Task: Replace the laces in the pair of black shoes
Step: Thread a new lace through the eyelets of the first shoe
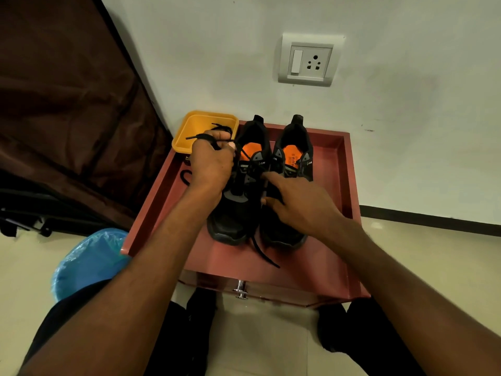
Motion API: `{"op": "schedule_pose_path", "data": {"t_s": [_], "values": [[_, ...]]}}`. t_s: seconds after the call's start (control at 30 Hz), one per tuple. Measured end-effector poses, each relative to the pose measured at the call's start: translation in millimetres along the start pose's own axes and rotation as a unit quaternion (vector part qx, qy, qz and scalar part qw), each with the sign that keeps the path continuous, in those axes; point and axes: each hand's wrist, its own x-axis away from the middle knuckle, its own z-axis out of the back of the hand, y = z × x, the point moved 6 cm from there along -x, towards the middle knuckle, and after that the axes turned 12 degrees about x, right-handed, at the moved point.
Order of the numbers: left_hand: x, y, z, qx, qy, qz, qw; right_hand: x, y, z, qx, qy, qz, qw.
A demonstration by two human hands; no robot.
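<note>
Two black shoes with orange insoles stand side by side, toes toward me, on a reddish cabinet top [329, 169]. My left hand [211, 161] grips a black lace [202, 137] above the left shoe [238, 213]; the lace runs down to that shoe's eyelets. My right hand [295, 202] lies over the right shoe [295, 147], its fingers pinching lace strands between the two shoes. A loose lace end [264, 255] trails in front of the toes.
A yellow tray [195, 126] sits at the cabinet's back left with a lace end over it. Another black lace loop [185, 176] lies by the left rim. A blue-lined bin [89, 259] stands left. A wall socket [309, 61] is above. Drawer knob [241, 290] faces me.
</note>
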Motion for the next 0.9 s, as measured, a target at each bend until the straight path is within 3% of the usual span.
{"op": "schedule_pose_path", "data": {"t_s": [0.17,0.3,0.33,0.37,0.4,0.47,0.53,0.63,0.67,0.73,0.8,0.9], "values": [[0,3,10,-0.154,0.01,0.033,0.987,-2,7,9,-0.063,0.01,-0.097,0.993],[3,-1,16,-0.358,-0.008,0.089,0.929,8,25,18,-0.057,0.045,-0.158,0.985],[2,-3,17,-0.374,-0.015,0.103,0.921,11,29,18,-0.121,0.046,-0.176,0.976],[2,-1,18,-0.381,-0.022,0.114,0.917,14,33,18,-0.229,0.045,-0.198,0.952],[3,0,20,-0.397,-0.033,0.119,0.91,16,36,17,-0.362,0.034,-0.221,0.905],[12,10,20,-0.46,-0.06,0.118,0.878,21,38,20,-0.575,-0.007,-0.244,0.781],[18,22,17,-0.494,-0.046,0.098,0.863,24,40,32,-0.661,-0.033,-0.218,0.717],[23,41,-2,-0.374,-0.035,-0.066,0.925,26,51,59,-0.735,0.0,-0.183,0.653],[25,43,-13,-0.29,-0.071,-0.109,0.948,28,55,67,-0.738,0.019,-0.173,0.652],[42,44,-39,-0.127,-0.188,-0.088,0.97,29,61,80,-0.698,0.039,-0.141,0.701],[70,48,-65,-0.043,-0.313,-0.041,0.948,30,63,89,-0.634,0.03,-0.106,0.766],[98,48,-93,-0.062,-0.406,-0.012,0.912,34,69,92,-0.578,0.026,-0.086,0.811]]}}
